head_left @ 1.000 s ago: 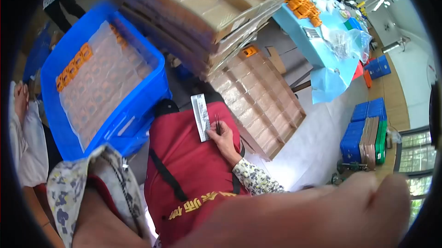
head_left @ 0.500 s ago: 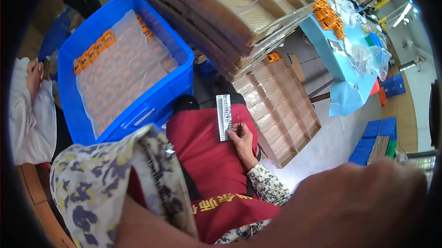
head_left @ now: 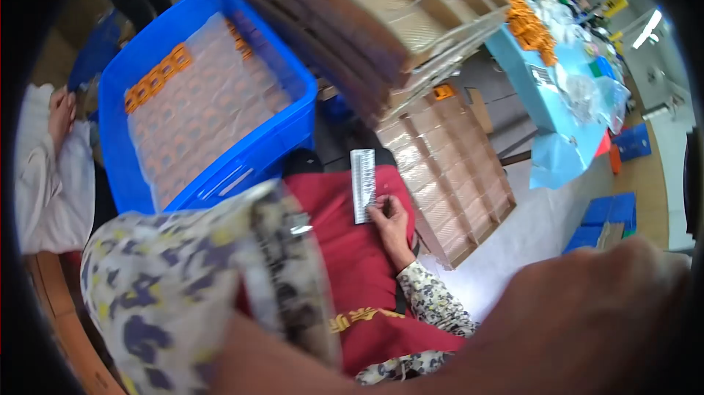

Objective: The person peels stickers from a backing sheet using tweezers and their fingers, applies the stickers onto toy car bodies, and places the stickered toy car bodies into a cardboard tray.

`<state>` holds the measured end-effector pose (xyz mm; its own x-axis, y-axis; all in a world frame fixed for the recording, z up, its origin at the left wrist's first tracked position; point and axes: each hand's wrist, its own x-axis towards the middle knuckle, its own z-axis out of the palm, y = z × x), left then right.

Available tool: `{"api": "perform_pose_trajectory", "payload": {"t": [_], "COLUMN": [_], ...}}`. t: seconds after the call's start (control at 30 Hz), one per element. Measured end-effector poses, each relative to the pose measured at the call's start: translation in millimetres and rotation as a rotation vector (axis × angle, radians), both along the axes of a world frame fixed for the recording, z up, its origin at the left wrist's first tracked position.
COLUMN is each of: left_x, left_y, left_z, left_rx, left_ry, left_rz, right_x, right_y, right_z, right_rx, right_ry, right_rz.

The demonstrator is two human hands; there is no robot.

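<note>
My right hand [head_left: 392, 225] is closed at the lower right edge of a white sheet of printed labels [head_left: 363, 186], which rests against the red apron [head_left: 323, 197] on my lap. A thin dark thing shows between its fingers, too small to name for sure. My left arm, in a patterned sleeve [head_left: 169, 270], crosses close under the camera. Large and blurred at the lower right is my left hand [head_left: 594, 300], knuckles bent, its fingertips hidden.
A blue bin [head_left: 312, 101] holds orange toy cars [head_left: 158, 79] partly under a translucent sheet. Compartment trays [head_left: 396, 65] are stacked ahead; another tray [head_left: 455, 182] lies lower, with one orange car. More orange pieces lie on a blue-covered table [head_left: 513, 57]. Another person's clasped hands [head_left: 62, 116] are at left.
The whole view has shifted slightly, with the bin and trays now a little further right. My left hand has moved slightly right and down. The right hand stays at the label sheet.
</note>
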<state>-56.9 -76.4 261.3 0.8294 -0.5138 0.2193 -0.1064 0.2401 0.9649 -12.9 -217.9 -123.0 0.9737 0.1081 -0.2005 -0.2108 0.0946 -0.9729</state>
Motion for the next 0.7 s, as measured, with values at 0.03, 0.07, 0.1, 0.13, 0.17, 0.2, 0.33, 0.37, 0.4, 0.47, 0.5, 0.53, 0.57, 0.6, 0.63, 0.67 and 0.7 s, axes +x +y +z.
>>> {"api": "perform_pose_trajectory", "payload": {"t": [0.03, 0.07, 0.1, 0.13, 0.17, 0.2, 0.33, 0.37, 0.4, 0.47, 0.5, 0.53, 0.57, 0.6, 0.63, 0.67, 0.7], "left_x": [-1, 0, 0, 2, 3, 5, 11, 12, 12, 12, 11, 10, 9, 8, 8, 9, 11], "left_y": [0, 1, 0, 0, 0, -1, -5, -6, -7, -9, -8, -8, -7, -7, -8, -7, -7], "left_z": [1, 0, 1, 2, 1, 2, 4, 4, 4, 7, 6, 5, 6, 8, 10, 14, 18], "left_rx": [-0.002, 0.004, 0.003, -0.001, -0.004, -0.001, -0.012, -0.018, -0.019, -0.027, -0.023, -0.023, -0.024, -0.033, -0.056, -0.092, -0.140], "left_ry": [0.001, -0.003, -0.003, 0.001, 0.011, 0.013, 0.046, 0.056, 0.062, 0.068, 0.062, 0.061, 0.058, 0.058, 0.069, 0.089, 0.130], "left_rz": [0.011, 0.022, 0.013, 0.002, 0.001, -0.007, -0.037, -0.045, -0.050, -0.051, -0.041, -0.029, -0.020, -0.019, -0.019, -0.012, 0.002], "right_x": [1, 4, 2, 4, 5, 3, 5, 8, 8, 2, -4, -5, -3, 2, 4, 2, -1], "right_y": [1, 1, -1, -6, -9, -7, -3, -4, -4, -5, -1, 0, -2, -6, -7, -3, -3], "right_z": [4, 8, 11, 13, 13, 10, 7, 11, 14, 13, 9, 4, 2, 2, 5, 16, 16], "right_rx": [0.005, 0.009, 0.007, 0.003, -0.006, -0.010, 0.039, 0.038, 0.028, 0.008, 0.013, -0.008, -0.032, -0.059, -0.062, -0.044, -0.025], "right_ry": [0.012, 0.019, 0.024, 0.016, 0.009, 0.006, -0.009, -0.025, -0.018, 0.012, 0.027, 0.031, 0.024, 0.004, -0.026, -0.015, -0.005], "right_rz": [0.002, -0.001, -0.033, -0.060, -0.051, -0.042, -0.044, -0.076, -0.075, -0.048, -0.032, -0.028, -0.028, -0.047, -0.056, -0.053, -0.050]}}
